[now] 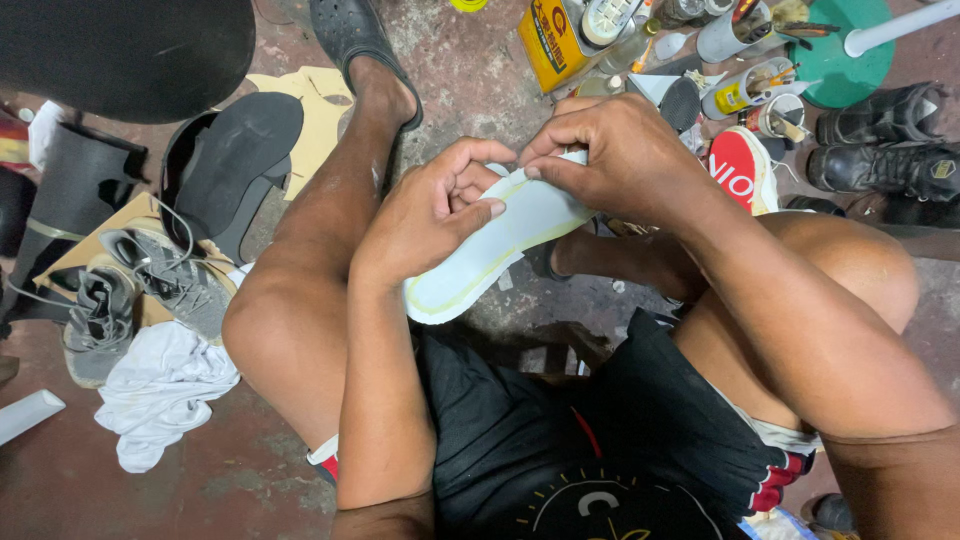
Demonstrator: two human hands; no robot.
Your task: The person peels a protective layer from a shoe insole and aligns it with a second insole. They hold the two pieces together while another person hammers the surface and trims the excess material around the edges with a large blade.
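I sit with my knees apart and hold a pale, whitish shoe sole (490, 255) with a yellowish rim over my lap. My left hand (430, 215) grips its upper edge, thumb laid across the flat face. My right hand (610, 155) pinches the same rim near the sole's far end, fingertips pressed on the edge. The sole slants from upper right down to lower left. Part of its far tip is hidden under my right fingers.
A pair of grey sneakers (140, 290) and a white cloth (160, 390) lie at left, beside black soles (235, 160). A yellow tin (550, 40), tubes and jars stand at top right, with black boots (880, 145) and a red-and-white shoe (745, 170).
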